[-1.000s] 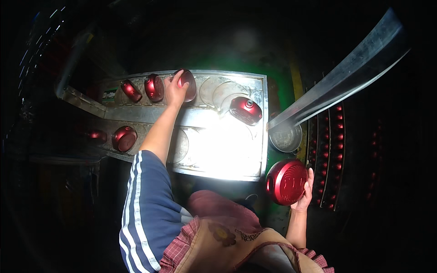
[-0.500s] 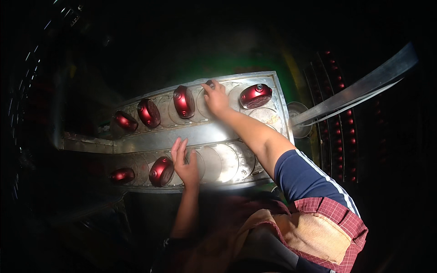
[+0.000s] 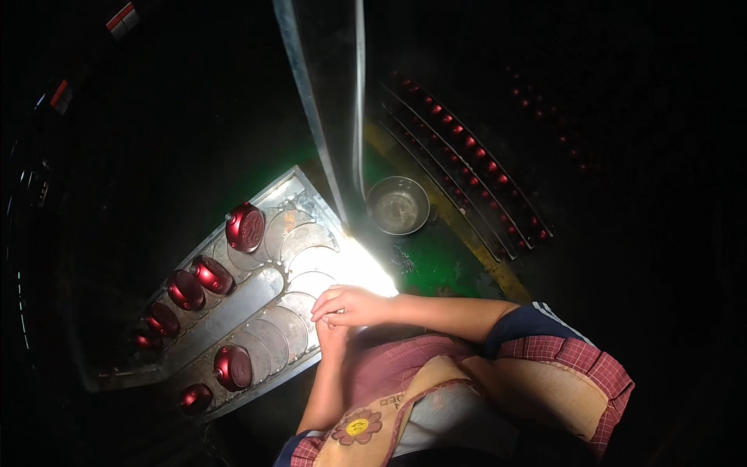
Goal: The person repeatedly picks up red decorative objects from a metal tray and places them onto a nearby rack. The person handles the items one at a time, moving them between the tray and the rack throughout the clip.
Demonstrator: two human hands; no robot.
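My right hand [image 3: 352,306] lies across my left hand [image 3: 332,335] at the conveyor's near edge, its fingers slightly bent. The left hand's fingers are mostly hidden beneath. I see nothing held in either hand. Left of them, the looping conveyor of overlapping crescent plates [image 3: 268,338] carries glossy dark-red rounded housings with small round fittings. On the far run the largest-looking red housing [image 3: 246,227] stands nearest its right end, with several more further left, such as this tilted housing [image 3: 212,275]. The near run holds a red housing [image 3: 233,367] and another housing [image 3: 195,398].
A round metal bowl [image 3: 398,205] stands beyond the conveyor's right corner. Upright beside it are a metal post [image 3: 310,109] and a pale tube [image 3: 359,101]. Long racks of red parts [image 3: 467,144] stretch along the right. A metal strip [image 3: 226,319] divides the conveyor runs.
The view has swung right. My right hand has left the far run, where a red housing now shows, and has come back onto my left hand, which has drawn back from the near run.
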